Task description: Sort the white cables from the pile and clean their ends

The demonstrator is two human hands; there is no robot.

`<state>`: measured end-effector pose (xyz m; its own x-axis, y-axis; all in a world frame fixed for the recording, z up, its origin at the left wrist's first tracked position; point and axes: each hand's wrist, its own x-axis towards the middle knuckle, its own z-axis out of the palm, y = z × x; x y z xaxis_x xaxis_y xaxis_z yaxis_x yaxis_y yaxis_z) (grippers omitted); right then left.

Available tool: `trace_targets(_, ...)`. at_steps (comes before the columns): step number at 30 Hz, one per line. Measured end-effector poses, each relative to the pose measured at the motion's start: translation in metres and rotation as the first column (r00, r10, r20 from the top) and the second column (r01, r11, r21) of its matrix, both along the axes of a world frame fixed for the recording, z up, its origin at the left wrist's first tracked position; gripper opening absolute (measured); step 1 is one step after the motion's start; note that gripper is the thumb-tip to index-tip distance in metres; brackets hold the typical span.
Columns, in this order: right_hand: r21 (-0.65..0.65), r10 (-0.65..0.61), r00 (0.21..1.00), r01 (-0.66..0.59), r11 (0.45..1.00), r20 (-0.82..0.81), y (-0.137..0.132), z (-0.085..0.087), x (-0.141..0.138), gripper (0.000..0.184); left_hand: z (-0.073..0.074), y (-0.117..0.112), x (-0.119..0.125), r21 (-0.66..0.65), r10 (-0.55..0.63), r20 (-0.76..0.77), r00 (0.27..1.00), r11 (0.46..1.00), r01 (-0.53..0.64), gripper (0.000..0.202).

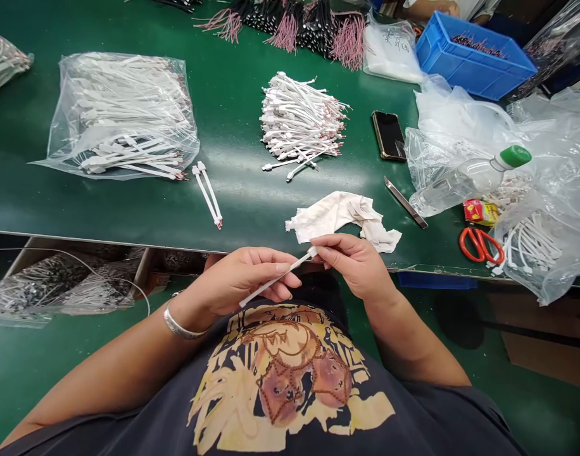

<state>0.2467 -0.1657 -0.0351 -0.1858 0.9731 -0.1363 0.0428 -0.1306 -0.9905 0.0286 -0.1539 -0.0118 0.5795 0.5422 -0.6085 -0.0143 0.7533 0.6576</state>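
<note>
Both my hands hold one short white cable (pixel 277 279) just below the table's near edge. My left hand (pixel 242 278) is closed around its lower length, and a silver bracelet sits on that wrist. My right hand (pixel 354 261) pinches the cable's white connector end between thumb and fingers. A crumpled white cloth (pixel 340 216) lies on the green table just beyond my right hand. Two finished white cables (pixel 208 192) lie side by side to the left. A loose pile of the same white cables (pixel 299 123) sits further back in the middle.
A clear bag of white cables (pixel 123 114) lies at the left. A phone (pixel 389 134), a metal blade (pixel 406 202), a plastic bottle (pixel 465 180), red scissors (pixel 480 244) and more bags are at the right. A blue bin (pixel 475 54) stands at the back right.
</note>
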Motion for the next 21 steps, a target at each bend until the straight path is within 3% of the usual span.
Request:
trace_targets(3, -0.035, -0.07, 0.997, 0.071, 0.997, 0.032, 0.003, 0.002, 0.004, 0.023, -0.001, 0.002, -0.007, 0.134, -0.055, -0.059, 0.997, 0.989, 0.062, 0.028)
trace_targets(5, -0.01, -0.121, 0.989, 0.122, 0.992, 0.084, 0.007, 0.004, 0.01, 0.024, 0.0, 0.006, -0.008, 0.287, -0.044, -0.165, 0.985, 0.953, 0.091, 0.029)
trace_targets(8, 0.069, -0.195, 0.968, 0.186, 0.98, 0.16, 0.019, 0.005, 0.021, 0.024, 0.005, 0.015, -0.004, 0.542, 0.033, -0.359, 0.933, 0.821, 0.179, 0.03)
trace_targets(11, 0.111, -0.205, 0.948, 0.183, 0.977, 0.242, 0.034, 0.006, 0.034, 0.025, 0.007, 0.028, 0.006, 0.74, 0.174, -0.514, 0.84, 0.584, 0.332, 0.027)
trace_targets(14, 0.282, -0.269, 0.87, 0.159, 0.946, 0.413, 0.045, 0.007, 0.049, 0.023, 0.001, 0.043, 0.017, 0.843, 0.429, -0.536, 0.727, 0.234, 0.484, 0.025)
trace_targets(16, 0.474, -0.391, 0.74, 0.112, 0.873, 0.547, 0.046, 0.008, 0.06, 0.021, -0.007, 0.052, 0.021, 0.816, 0.511, -0.503, 0.697, 0.016, 0.577, 0.025)
trace_targets(18, 0.585, -0.484, 0.594, 0.028, 0.811, 0.643, 0.044, 0.006, 0.07, 0.02, -0.014, 0.056, 0.021, 0.745, 0.486, -0.531, 0.693, -0.12, 0.656, 0.026)
trace_targets(21, 0.581, -0.493, 0.469, -0.052, 0.812, 0.733, 0.038, -0.001, 0.081, 0.023, -0.023, 0.055, 0.015, 0.664, 0.436, -0.595, 0.676, -0.209, 0.718, 0.026)
